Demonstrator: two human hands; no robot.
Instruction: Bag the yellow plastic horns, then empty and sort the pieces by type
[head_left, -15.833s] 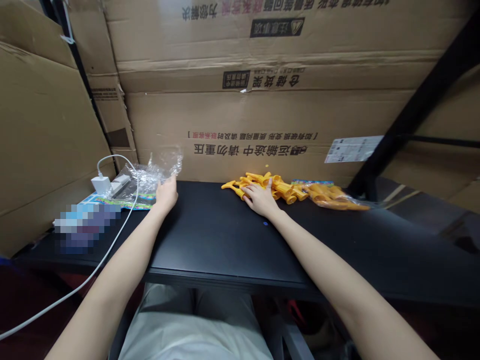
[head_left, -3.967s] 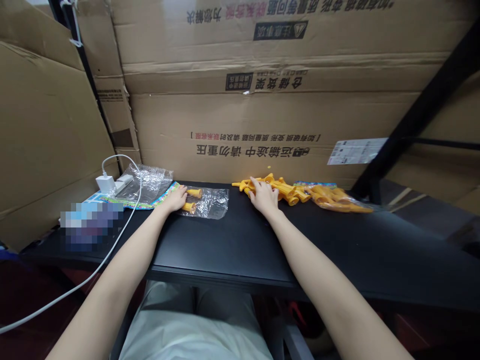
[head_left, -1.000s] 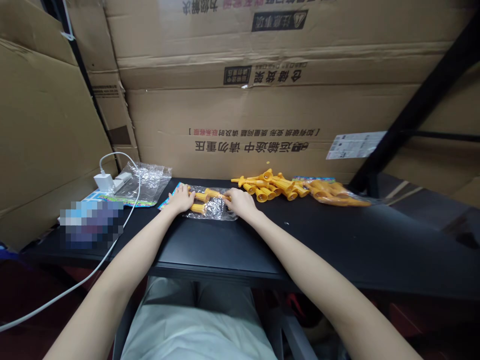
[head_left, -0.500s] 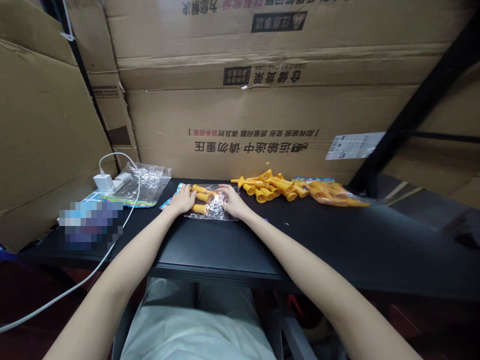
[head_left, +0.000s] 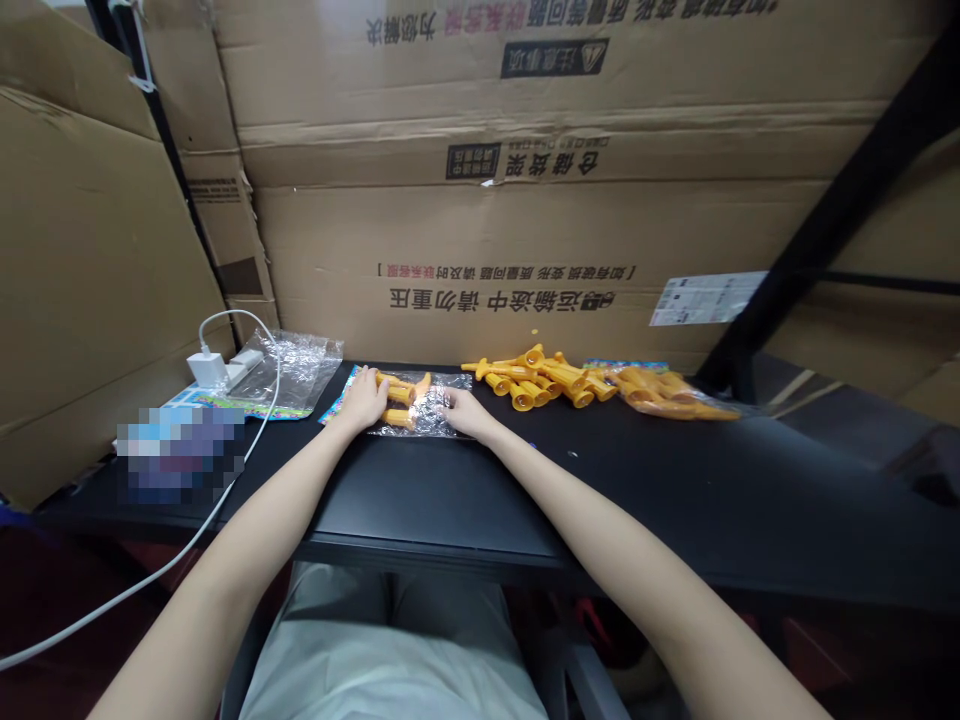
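Observation:
A clear plastic bag with a blue printed header lies on the black table in front of me. Several yellow plastic pieces, which look like toy horns, are inside it. Across the bag's left part, my left hand grips it near the header, with the fingers partly hidden. My right hand is closed on the crinkled film at the bag's right end, its fingers curled inward. Between the two hands the yellow pieces show through the film.
A pile of loose yellow horn-like pieces lies right of the bag, beside another filled bag. On the left are a flat clear bag, a white charger and its cable. Cardboard stands behind the table.
My right hand has moved slightly down and its fingers have curled in on the film. The yellow pieces in the bag have shifted a little. My left hand stays nearly in place.

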